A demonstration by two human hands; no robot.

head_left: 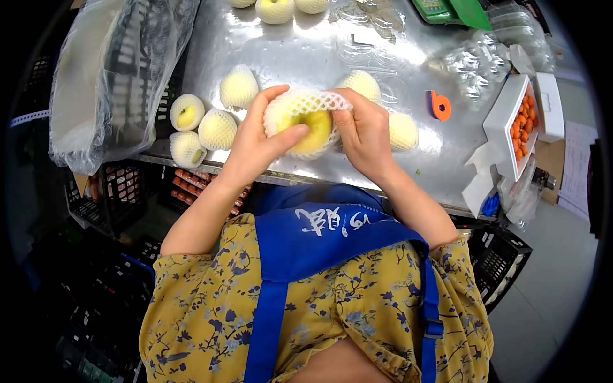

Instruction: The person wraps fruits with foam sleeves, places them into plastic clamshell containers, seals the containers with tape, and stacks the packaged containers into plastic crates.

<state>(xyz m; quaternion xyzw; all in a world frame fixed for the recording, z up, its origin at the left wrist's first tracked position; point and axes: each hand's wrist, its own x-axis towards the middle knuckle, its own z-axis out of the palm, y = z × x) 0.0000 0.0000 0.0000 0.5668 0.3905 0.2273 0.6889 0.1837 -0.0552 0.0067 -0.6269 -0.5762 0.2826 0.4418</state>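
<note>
Head view: a yellow apple (313,127) is held just above the near edge of the steel table (300,51), partly wrapped in a white foam net sleeve (306,102). The step in hand is judged to be the drawing of the sleeve over the fruit; its lower face is still bare, so a further pull of the mesh downward seems called for. The apple is cupped by the left hand (255,143), fingers curled close and the thumb (290,135) pressed on the yellow skin. The sleeve's edge is pinched by the right hand (364,131), fingers narrowly closed on the mesh. Sleeved apples (217,127) lie to the left. An orange clip-like tool (439,105) and a tray of small orange fruit (520,124) lie to the right.
</note>
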